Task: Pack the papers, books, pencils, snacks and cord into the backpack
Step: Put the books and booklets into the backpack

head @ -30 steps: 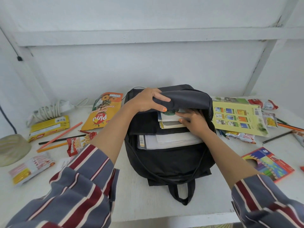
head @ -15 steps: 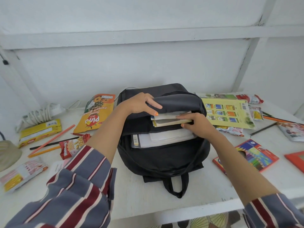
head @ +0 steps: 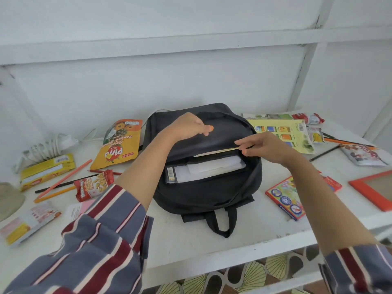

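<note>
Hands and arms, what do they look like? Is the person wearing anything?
The left hand and right hand have bright orange painted nails. The left sleeve and right sleeve are grey-blue with dark red and thin pale stripes. No rings, watch or gloves show.

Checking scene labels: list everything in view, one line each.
backpack: 1, black, centre, open
papers: stack, white, inside backpack
book: 1, pale, backpack mouth
snack pouch: 1, orange, left
cord: 1, white, far left
box: 1, yellow, left
red packet: 1, red, left
left pencils: few, mixed, left
pale packet: 1, whitish, near left
booklet: 1, yellow, right
right packets: 3, mixed, far right
right pencils: few, orange, black, right
pencil box: 1, multicoloured, right
frame: 1, red, right edge
table: 1, white
left hand: 1, grips backpack flap
right hand: 1, pinches book
</note>
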